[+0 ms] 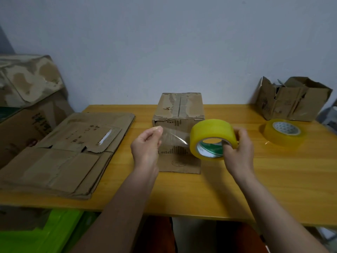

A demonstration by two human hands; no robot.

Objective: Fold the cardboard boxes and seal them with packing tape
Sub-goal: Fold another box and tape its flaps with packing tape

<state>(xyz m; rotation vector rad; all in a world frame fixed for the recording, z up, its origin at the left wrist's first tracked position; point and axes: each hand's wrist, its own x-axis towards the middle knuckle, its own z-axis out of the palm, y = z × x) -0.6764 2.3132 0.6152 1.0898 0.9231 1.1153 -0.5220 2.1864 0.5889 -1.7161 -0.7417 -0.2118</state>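
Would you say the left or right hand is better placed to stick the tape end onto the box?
Probably the left hand: it pinches the free tape end in front of the box.

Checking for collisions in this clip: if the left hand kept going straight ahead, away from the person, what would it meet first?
Probably the folded cardboard box standing just beyond the left hand; depth is hard to judge.

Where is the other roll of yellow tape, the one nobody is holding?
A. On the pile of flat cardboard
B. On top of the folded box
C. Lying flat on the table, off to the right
C: the spare tape roll lies flat on the table, right of the right hand, which holds another roll.
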